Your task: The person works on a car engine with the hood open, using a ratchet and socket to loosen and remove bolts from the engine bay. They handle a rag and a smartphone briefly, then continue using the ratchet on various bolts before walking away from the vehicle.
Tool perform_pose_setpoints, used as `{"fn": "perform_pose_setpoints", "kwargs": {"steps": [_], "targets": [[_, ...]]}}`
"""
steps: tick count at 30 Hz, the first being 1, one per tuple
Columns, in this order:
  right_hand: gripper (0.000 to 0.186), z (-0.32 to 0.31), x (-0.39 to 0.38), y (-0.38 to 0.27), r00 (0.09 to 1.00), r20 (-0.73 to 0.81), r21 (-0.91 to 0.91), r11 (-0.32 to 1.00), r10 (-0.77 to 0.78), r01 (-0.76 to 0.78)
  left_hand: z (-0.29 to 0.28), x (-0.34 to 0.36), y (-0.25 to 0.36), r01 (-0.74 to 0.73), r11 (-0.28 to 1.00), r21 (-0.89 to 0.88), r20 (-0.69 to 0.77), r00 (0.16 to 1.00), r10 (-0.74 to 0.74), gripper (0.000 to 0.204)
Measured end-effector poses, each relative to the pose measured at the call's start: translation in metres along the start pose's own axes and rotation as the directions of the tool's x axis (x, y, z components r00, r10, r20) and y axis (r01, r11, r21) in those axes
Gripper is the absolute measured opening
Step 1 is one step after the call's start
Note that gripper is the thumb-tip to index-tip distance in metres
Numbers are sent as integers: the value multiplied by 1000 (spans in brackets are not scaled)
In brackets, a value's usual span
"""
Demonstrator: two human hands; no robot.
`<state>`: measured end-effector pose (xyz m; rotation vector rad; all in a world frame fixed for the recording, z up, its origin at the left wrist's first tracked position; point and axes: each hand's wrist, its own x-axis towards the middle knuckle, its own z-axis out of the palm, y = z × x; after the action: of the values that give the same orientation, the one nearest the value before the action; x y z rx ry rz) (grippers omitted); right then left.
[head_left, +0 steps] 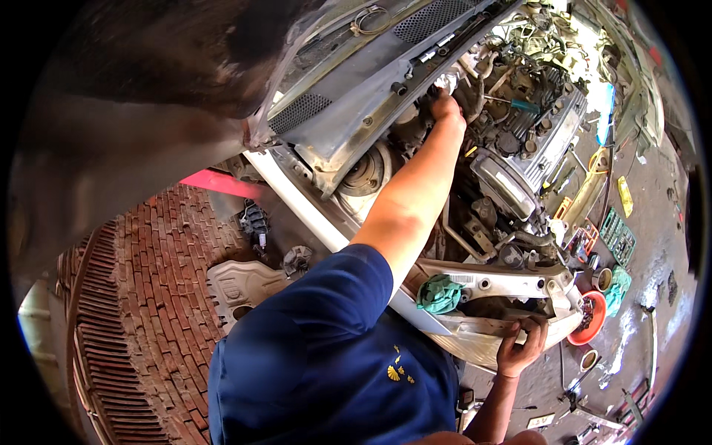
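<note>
Across the open engine bay of a car, my left arm stretches to the far side. My left hand (446,109) is closed low beside the panel under the windscreen, its fingertips mostly hidden among dark parts; what they hold cannot be made out. At the car's front, my right hand (522,346) curls its fingers over the edge above the headlight (475,347). A crumpled green glove or cloth (439,294) lies on the front crossmember (512,280). The engine's ribbed cover (552,137) is right of my left forearm, with a teal-handled screwdriver (525,106) near it.
The raised hood (148,126) fills the upper left. On the floor at right are a red basin (589,319), a green socket tray (618,237) and scattered tools. A plastic cover (245,285) and loose parts lie at left beside brick paving (163,282).
</note>
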<state>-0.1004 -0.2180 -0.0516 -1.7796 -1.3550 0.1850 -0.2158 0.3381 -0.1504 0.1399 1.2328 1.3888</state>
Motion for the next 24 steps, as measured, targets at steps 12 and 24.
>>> {"fn": "perform_pose_setpoints", "kwargs": {"steps": [12, 24], "targets": [[8, -1, -4, 7, 999, -29, 91, 996, 27, -25, -86, -198, 45, -65, 927, 370, 271, 962, -40, 21], [11, -7, 6, -2, 998, -54, 180, 983, -21, 30, -133, -250, 262, -906, -38, 423, 650, 274, 709, 20]]}}
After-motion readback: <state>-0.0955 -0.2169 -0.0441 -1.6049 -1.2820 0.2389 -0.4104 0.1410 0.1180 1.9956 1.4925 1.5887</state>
